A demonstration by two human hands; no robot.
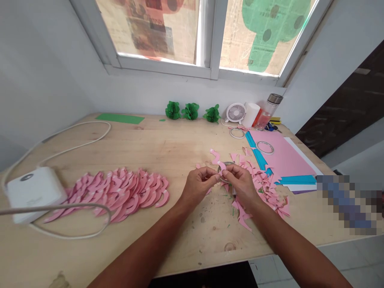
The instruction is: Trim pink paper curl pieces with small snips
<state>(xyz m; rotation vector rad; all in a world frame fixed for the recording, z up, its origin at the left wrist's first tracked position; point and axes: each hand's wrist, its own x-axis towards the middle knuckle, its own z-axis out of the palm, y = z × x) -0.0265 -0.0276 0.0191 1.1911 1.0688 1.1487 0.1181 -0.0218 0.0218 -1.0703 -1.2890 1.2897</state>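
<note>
A small curved pink paper piece (221, 165) is pinched between the fingertips of both my hands over the table. My left hand (196, 184) is closed on its left side, my right hand (242, 183) on its right. Small white patches show on the pink paper, and another wavy part extends beyond my fingers. Behind my fingers a tape roll (229, 163) is partly hidden. Pink paper scraps (267, 186) lie scattered beside and under my right hand. To the left, a large heap of curved pink paper pieces (129, 194) lies overlapping on the wood.
A white box (36, 194) with a looping cable (108, 130) sits at left. Three green paper shapes (190, 111), a small fan (235, 113) and a glass bottle (268, 112) stand along the wall. Pink sheets (285, 156) lie at right with a tape roll (265, 147) on top.
</note>
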